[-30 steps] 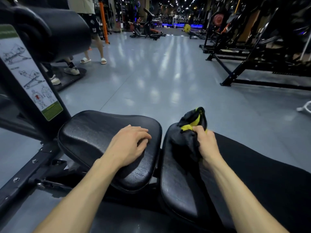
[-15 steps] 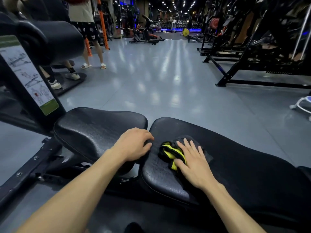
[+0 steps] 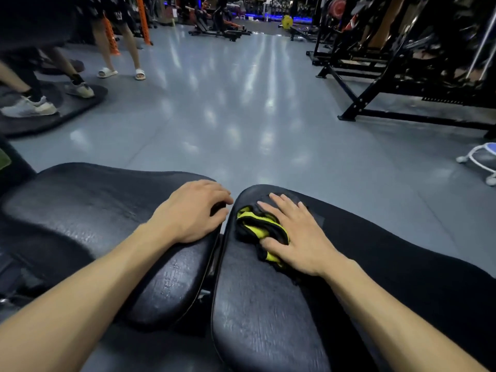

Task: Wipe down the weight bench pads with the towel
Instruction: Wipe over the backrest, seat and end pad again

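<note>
Two black padded bench sections fill the lower view: the seat pad (image 3: 80,210) on the left and the long back pad (image 3: 268,318) on the right, with a narrow gap between them. A crumpled black and yellow towel (image 3: 255,226) lies on the back pad near its far end. My right hand (image 3: 298,234) presses flat on the towel with fingers spread and straight. My left hand (image 3: 196,210) rests on the right edge of the seat pad, fingers loosely bent over the edge.
Grey gym floor (image 3: 241,116) stretches ahead. People's legs and feet (image 3: 120,57) stand at the far left by a black mat (image 3: 53,111). Black machine frames (image 3: 402,89) line the right side. A small white-framed stool (image 3: 480,162) sits at the right edge.
My right hand went from gripping the lifted towel to pressing it flat on the back pad, then slid it slightly toward the pad's far end. The view tilted down and closer.
</note>
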Tool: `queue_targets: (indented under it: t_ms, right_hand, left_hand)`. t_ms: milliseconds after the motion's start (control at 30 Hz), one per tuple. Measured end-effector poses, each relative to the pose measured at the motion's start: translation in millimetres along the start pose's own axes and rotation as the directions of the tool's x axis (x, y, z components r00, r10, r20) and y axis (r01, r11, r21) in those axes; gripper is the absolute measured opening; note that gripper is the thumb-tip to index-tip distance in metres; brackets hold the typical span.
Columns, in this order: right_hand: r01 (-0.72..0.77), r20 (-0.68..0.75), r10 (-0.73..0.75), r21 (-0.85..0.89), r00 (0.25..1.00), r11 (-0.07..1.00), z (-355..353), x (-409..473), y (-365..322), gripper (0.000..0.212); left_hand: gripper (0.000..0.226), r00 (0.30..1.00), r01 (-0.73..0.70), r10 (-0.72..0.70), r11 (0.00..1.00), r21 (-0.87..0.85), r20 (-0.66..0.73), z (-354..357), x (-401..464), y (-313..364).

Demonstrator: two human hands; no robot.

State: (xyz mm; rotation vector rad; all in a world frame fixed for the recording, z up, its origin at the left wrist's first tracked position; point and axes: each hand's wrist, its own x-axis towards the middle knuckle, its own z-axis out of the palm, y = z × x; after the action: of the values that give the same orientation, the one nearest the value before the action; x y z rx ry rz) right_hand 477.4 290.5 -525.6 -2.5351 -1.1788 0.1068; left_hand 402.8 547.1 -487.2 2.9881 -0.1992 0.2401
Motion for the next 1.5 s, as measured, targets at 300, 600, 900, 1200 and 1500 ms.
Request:
queue_targets:
  t_ms: [300,600,900,1200,1500]
  right_hand:
    - [0.013,0.212,-0.024,0.053,0.977,0.999,-22.9,147.6,12.7,0.029]
    - [-0.17,0.159,0.149,0.133,0.976,0.976,-30.6,117.2,84.2,0.052]
    - [-0.42,0.043,0.418,0.093,0.907,0.903,-38.0,20.5,189.5,0.064]
    - [-0.101,-0.008,0.101,0.012,0.995,0.995,-18.1,116.7,53.0,0.049]
    - [-0.169,0.012,0.169,0.154,0.986,0.974,-19.1,93.1,95.8,0.031]
  left_hand:
    - [0.043,0.989,0.144,-0.144,0.99,-0.007,-0.01,4.4,4.1,1.2]
    - [0.043,0.993,0.121,-0.121,0.993,0.003,-0.011,5.4,1.0,0.9]
    - [0.057,0.993,0.113,-0.117,0.985,0.129,0.019,7.1,2.7,11.1]
    - [0.055,0.994,0.107,-0.112,0.979,0.171,0.017,8.4,4.8,14.6]
    - [0.053,0.996,0.092,-0.094,0.989,0.112,0.01,6.6,0.2,14.1]
